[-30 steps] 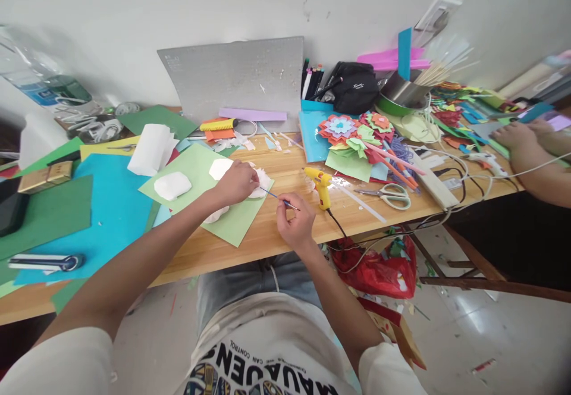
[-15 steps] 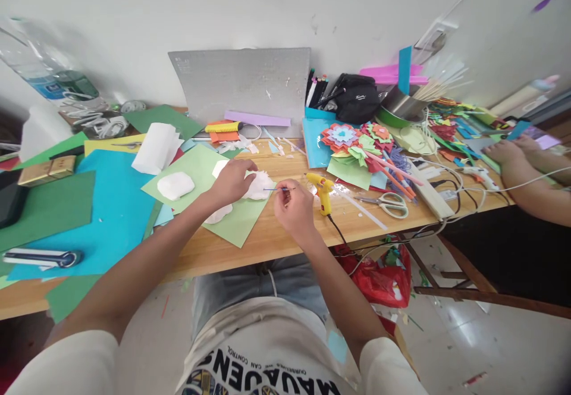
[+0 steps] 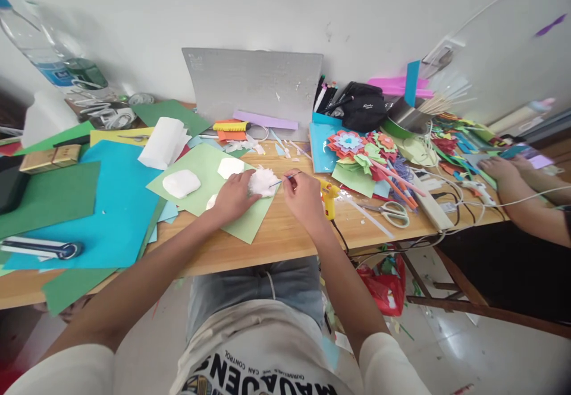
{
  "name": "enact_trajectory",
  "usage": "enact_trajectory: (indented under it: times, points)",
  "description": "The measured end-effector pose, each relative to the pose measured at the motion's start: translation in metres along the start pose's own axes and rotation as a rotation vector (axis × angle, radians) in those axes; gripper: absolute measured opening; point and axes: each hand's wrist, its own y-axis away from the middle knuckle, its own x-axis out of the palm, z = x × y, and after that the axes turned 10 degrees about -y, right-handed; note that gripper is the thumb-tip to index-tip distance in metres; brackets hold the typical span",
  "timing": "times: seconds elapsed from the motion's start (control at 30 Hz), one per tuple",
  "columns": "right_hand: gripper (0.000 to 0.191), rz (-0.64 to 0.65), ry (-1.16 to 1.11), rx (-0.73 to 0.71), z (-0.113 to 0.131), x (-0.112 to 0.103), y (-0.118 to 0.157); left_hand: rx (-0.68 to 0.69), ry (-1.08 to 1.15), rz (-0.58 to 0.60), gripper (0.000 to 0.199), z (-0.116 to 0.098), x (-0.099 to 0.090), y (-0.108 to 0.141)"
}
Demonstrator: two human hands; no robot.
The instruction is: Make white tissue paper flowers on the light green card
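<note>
A fluffy white paper piece [image 3: 264,181] lies at the right corner of the light green sheet [image 3: 247,226]. My left hand [image 3: 235,197] rests at its left edge, fingertips on it; whether it pinches the paper is hard to see. Between the fingers of my right hand [image 3: 303,196] is a thin blue stick [image 3: 275,183], whose tip touches the fluffy piece. White paper pieces [image 3: 181,184] lie on the green sheet, one partly covered by my left hand. Just right of my right hand is a yellow glue gun [image 3: 329,197].
Scissors [image 3: 394,213], paper flowers [image 3: 347,143] and a power strip [image 3: 432,202] lie to the right. Blue paper [image 3: 120,204] and a stapler [image 3: 42,247] are on the left. A grey board [image 3: 254,85] leans on the wall. Another person's hands [image 3: 499,171] are far right.
The view has shifted slightly, moving most things rightward. My left hand has flattened and drawn in its fingers beside the fluffy piece. The blue stick is now more tilted in my right hand.
</note>
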Motion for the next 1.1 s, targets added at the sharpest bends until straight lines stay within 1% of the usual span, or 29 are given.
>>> enact_trajectory:
  times: [0.13, 0.23, 0.3, 0.47, 0.63, 0.73, 0.8, 0.83, 0.97, 1.03, 1.1]
  points:
    - [0.015, 0.092, 0.081, -0.029, 0.006, 0.001, -0.005, 0.01, -0.033, -0.022, 0.063, 0.001, 0.003, 0.001]
    - [0.016, 0.105, 0.096, -0.057, 0.008, 0.002, -0.003, 0.002, -0.014, -0.024, 0.065, 0.001, 0.003, 0.003]
    - [0.015, 0.065, 0.063, -0.075, 0.007, 0.002, 0.001, 0.001, -0.002, -0.02, 0.066, 0.001, 0.003, 0.004]
    - [0.019, -0.115, -0.074, -0.085, 0.003, -0.003, 0.014, 0.006, -0.002, -0.025, 0.067, 0.002, 0.004, 0.004]
    - [0.018, -0.211, -0.112, -0.133, 0.004, -0.006, 0.027, 0.014, -0.001, -0.021, 0.068, 0.002, 0.005, 0.004]
    - [0.017, -0.261, -0.137, -0.156, 0.002, -0.004, 0.034, 0.032, 0.028, -0.027, 0.07, 0.002, -0.001, 0.009]
    - [0.017, -0.288, -0.137, -0.155, -0.002, -0.003, 0.037, 0.047, 0.008, -0.038, 0.064, -0.001, -0.007, 0.016]
    - [0.018, -0.293, -0.132, -0.151, -0.004, -0.002, 0.038, 0.054, -0.022, -0.043, 0.058, -0.002, -0.01, 0.02]
    - [0.019, -0.261, -0.121, -0.152, -0.009, 0.001, 0.037, 0.125, -0.152, -0.034, 0.026, -0.009, -0.017, 0.033]
    - [0.019, -0.244, -0.115, -0.17, -0.011, 0.004, 0.036, 0.181, -0.176, -0.017, 0.021, -0.011, -0.017, 0.036]
    - [0.018, -0.232, -0.115, -0.187, -0.012, 0.007, 0.034, 0.221, -0.192, -0.003, 0.022, -0.012, -0.016, 0.035]
